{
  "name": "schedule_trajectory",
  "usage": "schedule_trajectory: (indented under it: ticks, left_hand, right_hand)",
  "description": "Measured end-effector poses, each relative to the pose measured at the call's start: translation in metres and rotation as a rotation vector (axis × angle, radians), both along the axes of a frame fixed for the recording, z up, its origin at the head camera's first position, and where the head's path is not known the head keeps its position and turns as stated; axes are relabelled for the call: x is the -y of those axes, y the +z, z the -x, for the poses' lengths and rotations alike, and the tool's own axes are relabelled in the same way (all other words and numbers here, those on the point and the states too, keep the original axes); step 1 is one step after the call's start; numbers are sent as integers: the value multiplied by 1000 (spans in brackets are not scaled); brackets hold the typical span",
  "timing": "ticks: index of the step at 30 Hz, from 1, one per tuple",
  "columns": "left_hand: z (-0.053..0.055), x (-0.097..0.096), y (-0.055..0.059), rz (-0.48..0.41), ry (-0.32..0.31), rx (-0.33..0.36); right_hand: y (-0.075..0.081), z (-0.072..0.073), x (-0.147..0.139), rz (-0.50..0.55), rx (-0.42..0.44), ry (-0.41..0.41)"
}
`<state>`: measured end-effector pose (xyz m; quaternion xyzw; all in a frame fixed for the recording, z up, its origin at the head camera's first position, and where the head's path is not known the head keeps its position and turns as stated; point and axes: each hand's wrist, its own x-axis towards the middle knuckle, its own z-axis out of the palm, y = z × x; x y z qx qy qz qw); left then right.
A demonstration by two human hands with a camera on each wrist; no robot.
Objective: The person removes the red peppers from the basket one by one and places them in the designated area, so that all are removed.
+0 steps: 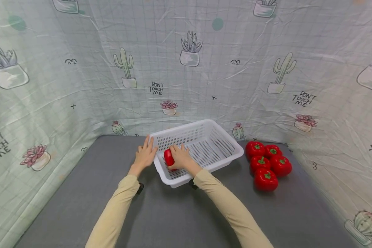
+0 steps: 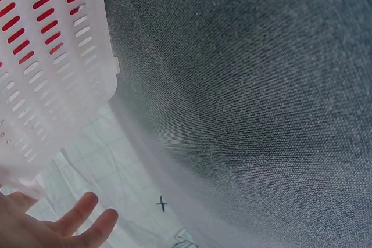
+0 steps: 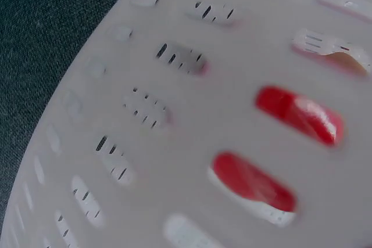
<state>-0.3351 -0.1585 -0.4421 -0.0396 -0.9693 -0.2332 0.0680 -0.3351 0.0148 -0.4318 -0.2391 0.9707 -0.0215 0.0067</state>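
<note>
A white perforated plastic basket [image 1: 201, 151] stands on the dark grey table. Inside its left end, a red bell pepper [image 1: 168, 157] is held in my right hand [image 1: 181, 157], which reaches over the near rim. My left hand [image 1: 145, 154] touches the basket's left rim with its fingers spread. In the left wrist view, that hand [image 2: 52, 227] is by the basket's edge, and red shows through the slots of the wall [image 2: 61, 85]. The basket wall [image 3: 192, 103] fills most of the right wrist view, hiding the right hand; the red pepper [image 3: 302, 115] shows through its slots.
Several red bell peppers [image 1: 266, 179] with green stems are grouped right of the basket on the table [image 1: 173, 217]. A pale curtain [image 1: 161, 41] printed with potted cacti surrounds the table at the back and both sides.
</note>
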Motion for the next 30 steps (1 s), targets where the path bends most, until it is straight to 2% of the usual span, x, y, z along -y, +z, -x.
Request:
schedule_trajectory:
  ticks: [9, 19, 30]
  left_hand:
    - [-1, -1, 0, 3, 3, 11]
    - [-2, -2, 3, -6, 1, 14]
    - [-3, -1, 3, -21, 0, 4]
  right_hand:
    - [2, -2, -1, 17, 2, 19]
    - [3, -4, -3, 12, -36, 45]
    - [10, -9, -15, 81, -58, 78]
